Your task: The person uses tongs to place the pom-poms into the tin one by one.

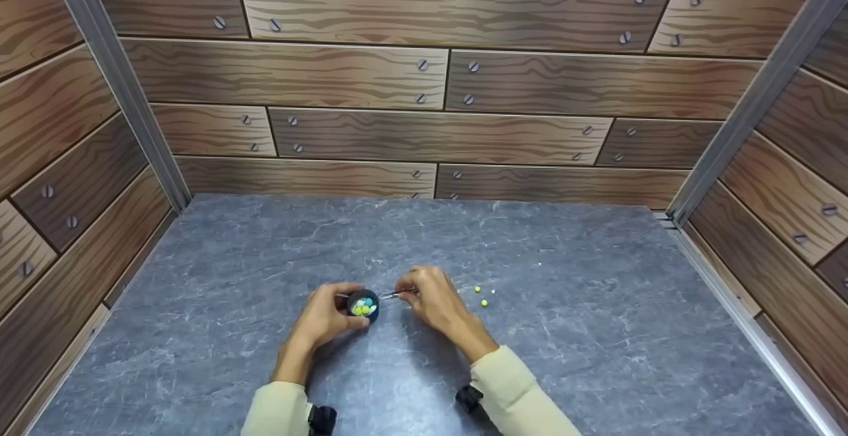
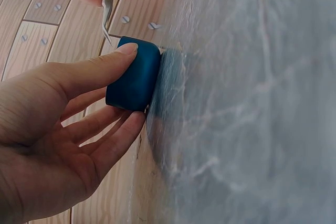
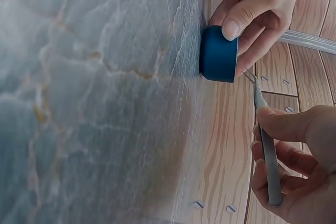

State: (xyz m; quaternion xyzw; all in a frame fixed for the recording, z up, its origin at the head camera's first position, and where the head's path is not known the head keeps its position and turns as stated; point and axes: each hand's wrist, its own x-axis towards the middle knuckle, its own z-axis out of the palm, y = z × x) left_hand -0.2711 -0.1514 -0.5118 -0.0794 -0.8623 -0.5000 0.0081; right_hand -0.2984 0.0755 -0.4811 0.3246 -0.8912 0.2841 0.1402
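Grey marbled tabletop [image 1: 596,350] with a blue cup [image 3: 218,59], two yellow-green beads [image 1: 484,303], white bits [image 1: 493,291]

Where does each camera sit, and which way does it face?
Head: on the head, facing forward and down at the table; left hand, right hand and sleeves show.
Left wrist: on that wrist, facing the blue cup the left hand grips; right hand partly shows.
Right wrist: on that wrist, facing the tweezers the right hand holds; left hand shows beyond.
Both wrist views share cup and tweezers.

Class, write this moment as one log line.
left hand: grips blue cup; right hand: holds curved tweezers; in cup: coloured beads; on table: two yellow-green beads
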